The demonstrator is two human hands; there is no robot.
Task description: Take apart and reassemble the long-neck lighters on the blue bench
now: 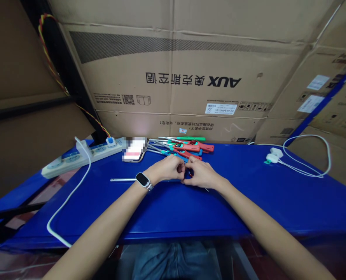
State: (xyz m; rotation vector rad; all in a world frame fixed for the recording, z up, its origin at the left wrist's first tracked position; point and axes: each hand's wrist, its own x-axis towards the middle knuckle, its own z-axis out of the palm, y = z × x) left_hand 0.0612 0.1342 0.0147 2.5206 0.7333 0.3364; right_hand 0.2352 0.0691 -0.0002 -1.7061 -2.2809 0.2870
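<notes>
Both my hands meet at the middle of the blue table [249, 194]. My left hand [168, 168], with a watch on its wrist, is curled closed, fingertips pinched against my right hand [200, 174], which is also closed. Between them sits a small dark part with a thin wire, too small to name. A thin metal rod [123, 179] lies left of my left wrist and runs under the hand. Just beyond my hands lies a pile of long-nosed lighters [187, 148] with red, blue and green handles.
A white power strip [82, 155] with its cable lies at the back left, a phone [133, 149] beside it. A white charger with a looped cable [273, 157] sits at the right. Large cardboard boxes [190, 77] wall off the table's far edge.
</notes>
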